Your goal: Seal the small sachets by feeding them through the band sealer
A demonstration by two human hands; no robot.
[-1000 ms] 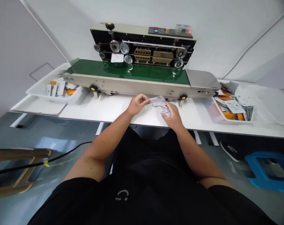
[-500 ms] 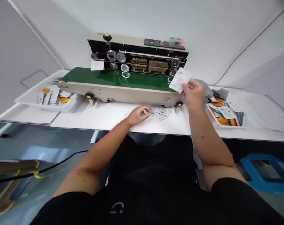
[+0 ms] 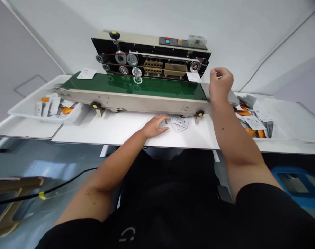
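A continuous band sealing machine (image 3: 151,55) with a green conveyor belt (image 3: 160,87) stands on the white table. One white sachet (image 3: 194,76) is at the machine's right end, its upper edge by the rollers. To the right of it, my right hand (image 3: 221,83) is raised with its fingers curled in and nothing visible in them. Another white sachet (image 3: 86,73) lies at the belt's left end. My left hand (image 3: 156,126) rests low in front of the machine, thumb and fingers apart. Its fingertips are beside a few loose sachets (image 3: 179,123) on the table.
On the left, a white bin (image 3: 78,117) under the belt's end holds white and orange sachets. A second bin (image 3: 282,129) at right is full of similar sachets. Black-and-yellow knobs (image 3: 96,104) stick out from the conveyor's front. A black cable (image 3: 69,180) crosses at lower left.
My right hand has let go of its sachet, now at the machine's right end, and moved up and right. The left sachet has travelled further left. My left hand stays by the loose sachets.
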